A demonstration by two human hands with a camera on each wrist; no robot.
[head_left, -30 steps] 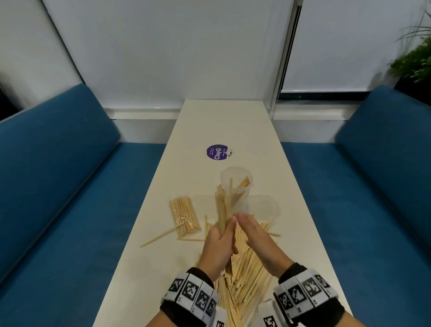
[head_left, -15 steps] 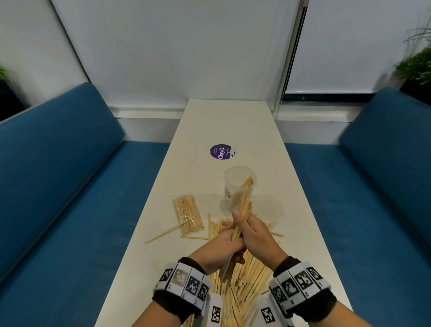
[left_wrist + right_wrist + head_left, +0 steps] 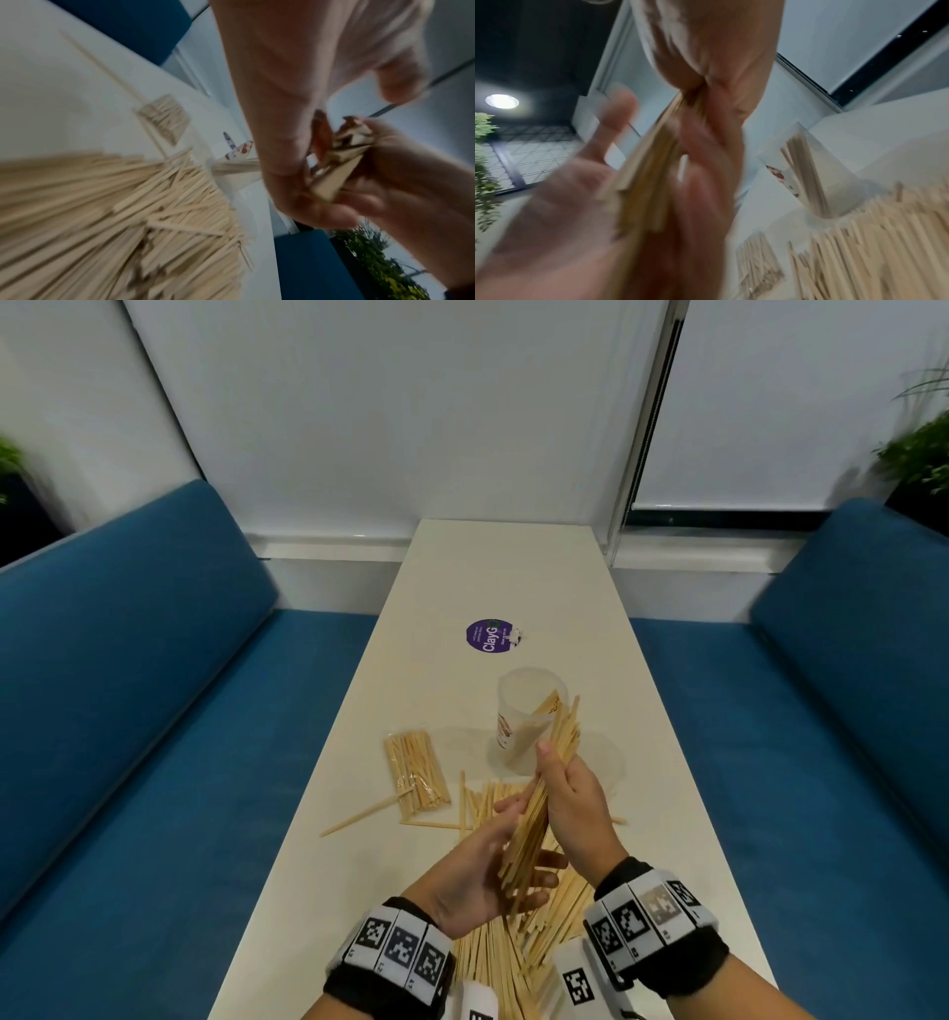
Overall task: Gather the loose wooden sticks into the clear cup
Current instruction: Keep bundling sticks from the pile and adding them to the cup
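The clear cup (image 3: 518, 706) stands on the white table (image 3: 503, 567) with a few wooden sticks leaning inside; it also shows in the right wrist view (image 3: 816, 172). My right hand (image 3: 570, 788) grips a thick bundle of sticks (image 3: 557, 742) around its middle, tilted so its top ends sit beside the cup's rim on the right. My left hand (image 3: 488, 870) lies open, palm up, against the bundle's lower end (image 3: 649, 172). A big pile of loose sticks (image 3: 513, 963) covers the near table under both hands.
A clear packet of sticks (image 3: 416, 773) lies left of the cup, with one long skewer (image 3: 359, 816) poking out from under it. A purple sticker (image 3: 490, 635) sits beyond the cup. Blue benches (image 3: 154, 711) flank the narrow table.
The bundle passed from my left hand to my right. My left hand let go, opened and slid down to the bundle's lower end. The bundle now leans right, closer to the cup.
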